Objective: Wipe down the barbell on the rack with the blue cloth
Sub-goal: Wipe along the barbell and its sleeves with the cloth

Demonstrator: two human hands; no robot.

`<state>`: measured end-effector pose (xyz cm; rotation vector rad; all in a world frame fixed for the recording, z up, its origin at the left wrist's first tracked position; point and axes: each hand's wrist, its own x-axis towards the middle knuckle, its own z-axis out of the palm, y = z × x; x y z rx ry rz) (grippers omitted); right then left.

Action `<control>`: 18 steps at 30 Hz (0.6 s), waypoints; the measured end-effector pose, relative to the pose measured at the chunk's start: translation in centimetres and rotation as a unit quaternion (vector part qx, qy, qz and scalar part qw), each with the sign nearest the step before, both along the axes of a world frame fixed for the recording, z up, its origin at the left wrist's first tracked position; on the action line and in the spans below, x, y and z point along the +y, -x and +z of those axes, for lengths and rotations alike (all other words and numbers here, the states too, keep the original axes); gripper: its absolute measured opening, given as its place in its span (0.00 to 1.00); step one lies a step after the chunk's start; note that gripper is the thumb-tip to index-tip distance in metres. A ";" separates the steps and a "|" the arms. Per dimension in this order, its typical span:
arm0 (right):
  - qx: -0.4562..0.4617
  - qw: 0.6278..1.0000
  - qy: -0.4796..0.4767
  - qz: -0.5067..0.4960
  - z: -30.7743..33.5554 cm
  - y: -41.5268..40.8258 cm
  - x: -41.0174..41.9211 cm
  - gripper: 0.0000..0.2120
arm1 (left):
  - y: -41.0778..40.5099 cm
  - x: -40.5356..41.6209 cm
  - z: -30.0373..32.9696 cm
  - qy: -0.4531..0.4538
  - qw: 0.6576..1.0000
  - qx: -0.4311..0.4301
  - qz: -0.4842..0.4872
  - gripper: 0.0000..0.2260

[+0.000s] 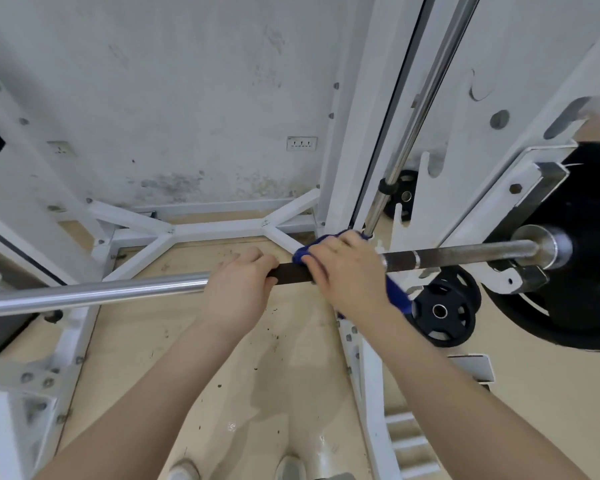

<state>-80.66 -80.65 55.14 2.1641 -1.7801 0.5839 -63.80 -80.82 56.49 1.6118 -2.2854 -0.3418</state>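
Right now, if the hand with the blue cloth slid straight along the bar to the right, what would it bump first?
Probably the silver collar just before the big black plate. The right hand holds the blue cloth around the barbell, and that stretch looks bare.

The barbell (pixel 118 289) is left bare along its shiny stretch from the left hand (pixel 238 292) out to the frame's edge, so free passage is offered there. A short dark stretch is exposed between the two hands. To the right of the right hand (pixel 352 271) and the blue cloth (pixel 397 294) it presses on the bar, the shaft is open only as far as the collar (pixel 548 249), where travel is blocked by the black weight plate (pixel 575 271) and the white rack bracket (pixel 520 278). Behind the bar, room is narrowed by the chrome guide rod (pixel 416 123) and the white upright (pixel 347 133). Below the bar, the floor (pixel 264 358) is left open between the rack's white base rails.
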 end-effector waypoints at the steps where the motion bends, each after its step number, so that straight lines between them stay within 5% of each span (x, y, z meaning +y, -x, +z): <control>1: 0.007 1.000 0.002 0.020 0.0 -0.8 0.1 0.18 | -0.1 -0.1 0.1 -0.003 1.000 -0.003 -0.004 0.10; 4: 0.051 0.996 0.008 0.072 -0.3 0.8 0.4 0.17 | -0.4 -0.4 0.4 -0.024 1.000 0.004 -0.018 0.11; 7: 0.028 0.999 -0.011 -0.021 -0.3 4.7 0.7 0.17 | -0.6 -0.7 0.9 -0.041 0.999 0.002 -0.014 0.11; 10: -0.112 0.979 -0.033 -0.166 0.3 5.9 1.7 0.11 | -0.4 -0.6 1.4 -0.053 0.998 -0.006 -0.022 0.11; 14: -0.440 0.889 -0.003 -0.127 1.0 3.6 3.3 0.08 | -0.8 -0.6 1.3 -0.056 0.998 -0.024 -0.032 0.11; 18: -0.310 0.950 0.017 -0.043 -1.1 2.8 4.4 0.12 | -1.0 -0.8 1.2 -0.054 0.997 -0.035 -0.050 0.11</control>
